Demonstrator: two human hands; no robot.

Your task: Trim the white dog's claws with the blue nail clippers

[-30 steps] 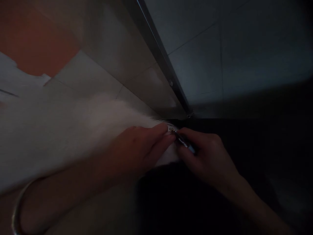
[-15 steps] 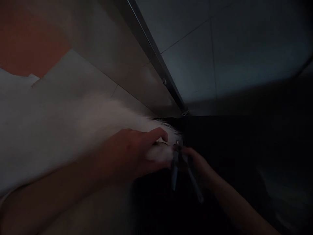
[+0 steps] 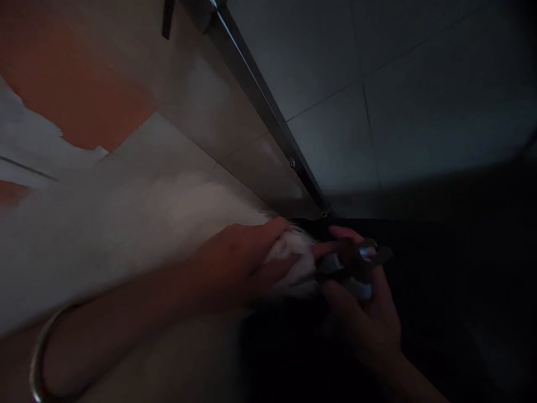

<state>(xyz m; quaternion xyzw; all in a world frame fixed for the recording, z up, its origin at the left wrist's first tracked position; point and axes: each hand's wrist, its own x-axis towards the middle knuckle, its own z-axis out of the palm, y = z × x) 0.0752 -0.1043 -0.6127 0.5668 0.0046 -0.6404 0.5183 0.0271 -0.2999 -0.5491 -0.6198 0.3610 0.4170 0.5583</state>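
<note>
The scene is dim. My left hand (image 3: 243,260) grips the end of a white furry paw (image 3: 293,260) that belongs to a white-furred animal (image 3: 126,224) lying across the left of the view. My right hand (image 3: 364,308) holds a metal clipper tool (image 3: 352,260) with dark handles, its tip close against the paw's end. A metal bangle (image 3: 37,358) sits on my left wrist.
A tiled wall (image 3: 369,67) rises behind, with a metal rail (image 3: 268,112) running diagonally down to the corner. An orange patch (image 3: 75,95) shows at upper left. The lower right is dark.
My right hand has turned the clipper from hanging handles-down below the paw to lying sideways at the paw's tip. My left hand keeps its hold on the paw.
</note>
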